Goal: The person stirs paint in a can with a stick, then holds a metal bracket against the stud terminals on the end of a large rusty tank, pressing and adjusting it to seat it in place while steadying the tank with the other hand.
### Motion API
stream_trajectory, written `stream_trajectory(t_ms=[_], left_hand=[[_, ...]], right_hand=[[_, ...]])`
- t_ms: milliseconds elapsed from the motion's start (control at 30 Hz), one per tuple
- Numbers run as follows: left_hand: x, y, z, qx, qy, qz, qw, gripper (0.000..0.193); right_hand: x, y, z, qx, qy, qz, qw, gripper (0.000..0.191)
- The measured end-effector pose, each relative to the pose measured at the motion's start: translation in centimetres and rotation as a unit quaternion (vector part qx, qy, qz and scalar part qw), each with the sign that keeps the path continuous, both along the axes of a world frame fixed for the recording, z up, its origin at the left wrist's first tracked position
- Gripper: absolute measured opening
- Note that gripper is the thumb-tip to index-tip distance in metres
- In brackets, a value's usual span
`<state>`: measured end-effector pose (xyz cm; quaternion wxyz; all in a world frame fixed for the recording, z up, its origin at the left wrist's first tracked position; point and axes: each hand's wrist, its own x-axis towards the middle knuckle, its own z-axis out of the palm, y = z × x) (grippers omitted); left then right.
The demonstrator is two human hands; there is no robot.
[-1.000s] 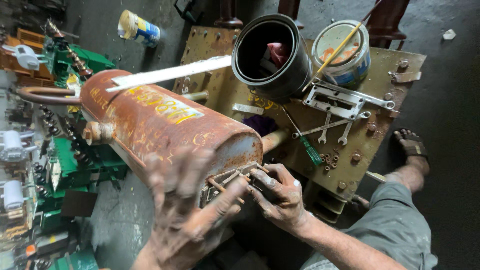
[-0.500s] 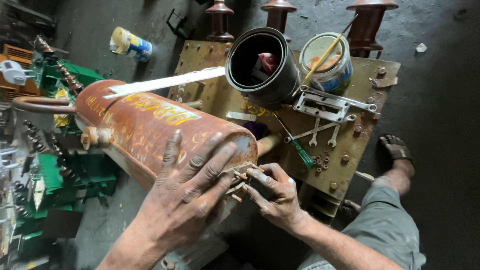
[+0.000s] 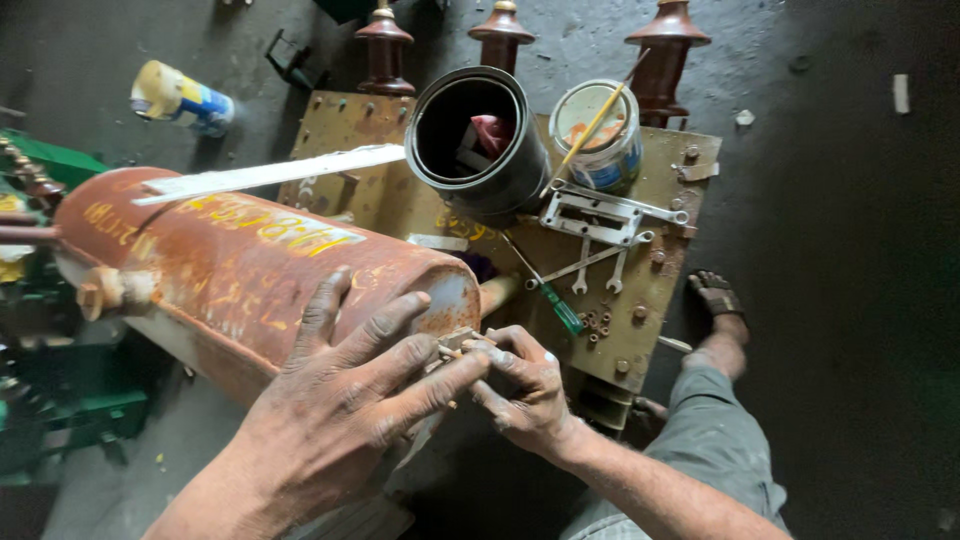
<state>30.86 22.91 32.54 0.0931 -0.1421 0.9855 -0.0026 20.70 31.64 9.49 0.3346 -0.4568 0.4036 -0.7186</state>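
the big rusty red metal tank [image 3: 250,270] lies on its side, and it has not moved. what has changed is the left hand [image 3: 340,420]: a moment ago it was a blur, and now it rests flat and spread on the tank's round end, so the work looks steadier. the right hand [image 3: 525,390] is pinched shut on a small metal fitting [image 3: 458,345] at the tank's end. the fitting sits right between the two hands, touching the left fingertips. behind lie a black metal pipe [image 3: 480,140], an open paint can [image 3: 600,140] and spanners [image 3: 600,262].
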Motion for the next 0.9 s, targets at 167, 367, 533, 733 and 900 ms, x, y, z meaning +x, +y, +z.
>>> stream_trajectory(t_ms=[167, 367, 533, 733, 900], left_hand=[[0.5, -0.5, -0.2, 0.005, -0.013, -0.008, 1.0, 0.07], [1.0, -0.5, -0.1, 0.004, 0.007, -0.001, 1.0, 0.072], [0.3, -0.7, 0.4, -0.005, -0.014, 0.005, 1.0, 0.07], [0.5, -1.6, 0.1, 0.031, -0.009, 0.004, 0.999, 0.06], [0.8, -1.5, -0.5, -0.008, -0.026, 0.001, 1.0, 0.054]], right_hand=[[0.3, 0.0, -0.3, 0.022, 0.006, 0.001, 1.0, 0.038], [1.0, -0.1, -0.9, 0.007, 0.0, -0.003, 1.0, 0.031], [0.6, -0.8, -1.6, -0.009, 0.003, 0.007, 1.0, 0.043], [0.0, -1.9, -2.4, -0.051, -0.033, 0.042, 0.997, 0.06], [0.3, -2.2, -1.9, -0.046, -0.047, 0.04, 0.997, 0.049]])
